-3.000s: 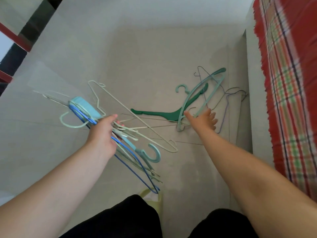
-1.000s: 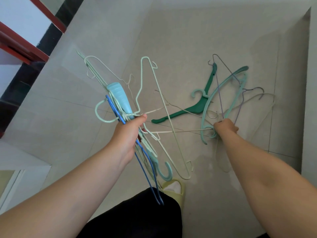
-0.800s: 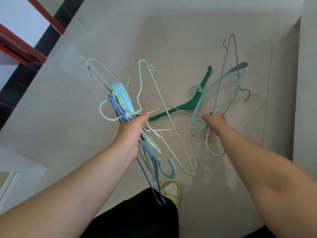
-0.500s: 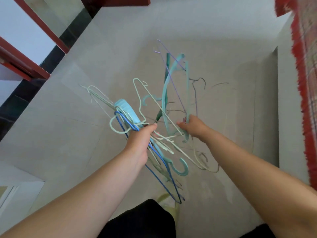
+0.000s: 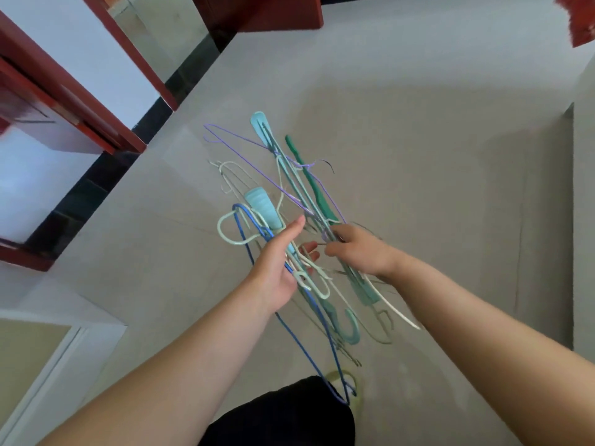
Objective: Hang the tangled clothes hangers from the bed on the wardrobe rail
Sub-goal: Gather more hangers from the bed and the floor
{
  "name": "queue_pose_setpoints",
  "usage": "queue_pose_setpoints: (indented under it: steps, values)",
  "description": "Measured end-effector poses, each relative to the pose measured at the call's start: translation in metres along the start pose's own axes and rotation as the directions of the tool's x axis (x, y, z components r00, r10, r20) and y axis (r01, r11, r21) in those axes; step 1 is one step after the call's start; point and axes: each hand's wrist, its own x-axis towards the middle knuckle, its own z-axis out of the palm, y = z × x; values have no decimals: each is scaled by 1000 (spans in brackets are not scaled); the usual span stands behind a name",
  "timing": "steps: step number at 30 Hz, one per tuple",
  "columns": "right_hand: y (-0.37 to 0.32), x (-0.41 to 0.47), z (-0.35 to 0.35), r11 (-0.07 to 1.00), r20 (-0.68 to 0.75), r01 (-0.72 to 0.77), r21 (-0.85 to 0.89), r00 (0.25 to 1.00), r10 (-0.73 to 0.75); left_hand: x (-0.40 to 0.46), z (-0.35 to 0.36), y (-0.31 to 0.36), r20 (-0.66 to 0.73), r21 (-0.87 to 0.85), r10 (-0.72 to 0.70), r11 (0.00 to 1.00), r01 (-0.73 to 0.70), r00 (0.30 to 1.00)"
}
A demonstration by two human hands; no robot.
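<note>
The left hand (image 5: 277,268) is opened, thumb stretched up and fingers straight, and one bundle of hangers (image 5: 283,249) lies across its palm. Just beside it the right hand (image 5: 360,249) is closed around a second bundle (image 5: 309,191) that stands up from its fist; the two bundles touch and cross between the hands. All are held in the air above the pale tiled floor (image 5: 418,156). In the bundles I see a blue wire hanger (image 5: 309,346), a dark green plastic hanger (image 5: 317,188) and a purple wire hanger (image 5: 254,157). Red wooden frames (image 5: 96,101) stand at the left, and a red cloth corner (image 5: 579,17) shows far right
</note>
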Motion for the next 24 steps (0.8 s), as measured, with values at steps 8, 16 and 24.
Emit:
queue_pose_setpoints:
  steps: [8, 16, 24]
  values:
    - [-7, 17, -2, 966, -147, 120, 229, 985, -88, 2, -11, 26, 327, -24, -29, 999, 39, 944]
    - [-47, 19, -23, 943, -164, 101, 316, 985, -50, 20, 14, 54, 279, 15, 55, 998, -62, 959]
    - [-179, -29, -29, 995, -153, -1, -97, 988, -14, -71, 8, 132, 240, -149, -2, 988, 39, 971]
